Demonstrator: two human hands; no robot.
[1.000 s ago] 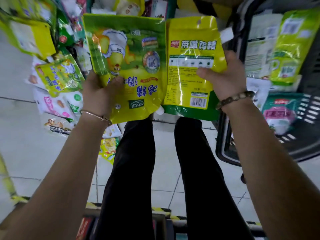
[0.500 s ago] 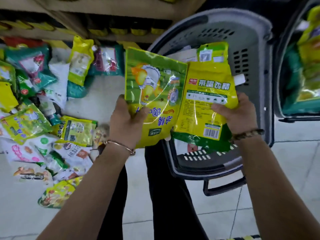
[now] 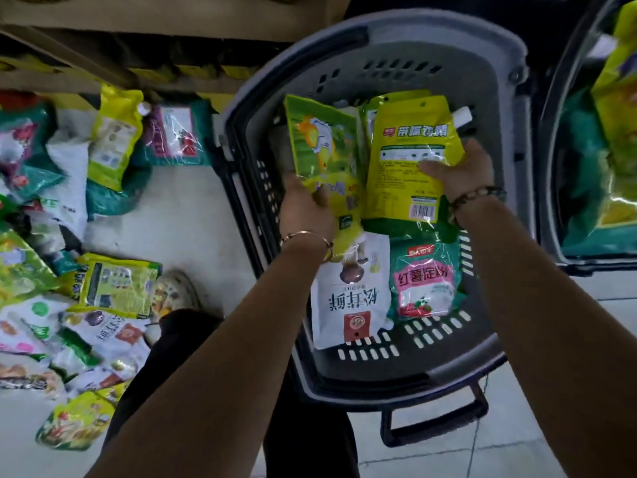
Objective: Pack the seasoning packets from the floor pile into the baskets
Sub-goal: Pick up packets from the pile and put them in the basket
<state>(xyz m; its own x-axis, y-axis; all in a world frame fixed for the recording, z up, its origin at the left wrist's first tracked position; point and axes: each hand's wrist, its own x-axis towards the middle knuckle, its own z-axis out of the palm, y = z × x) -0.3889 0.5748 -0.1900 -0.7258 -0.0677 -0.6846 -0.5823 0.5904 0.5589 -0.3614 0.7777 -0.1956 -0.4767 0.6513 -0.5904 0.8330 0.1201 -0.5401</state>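
- Two packets are already laid on the bottom of the grey basket [image 3: 396, 372], at its near end: a white packet [image 3: 351, 305] and a green-and-pink packet [image 3: 427, 288] just beside it.
- Above these, a green-yellow packet [image 3: 324, 146] is pinched at its lower part by the left grip [image 3: 306, 208], thumb laid across its face. A yellow spouted packet [image 3: 410, 160] is clasped at its right edge by the right grip [image 3: 462, 170].
- Both held packets are kept side by side within the basket's rim and are not yet let go, so this drop is judged only half made.
- To the left, the floor pile [image 3: 69, 270] is seen spread over the floor [image 3: 193, 215] with many packets in it. The greater part of the packing is therefore reckoned to be left.
- At the right edge, a second basket [image 3: 551, 167] is seen already stacked with yellow and green packets.
- Against the frame of half a second ago, the two packets are now carried lower and deeper over the grey basket, where they were then held above its near rim. The white and green-and-pink packets, then hidden, are now uncovered. The hold of each grip is unchanged.
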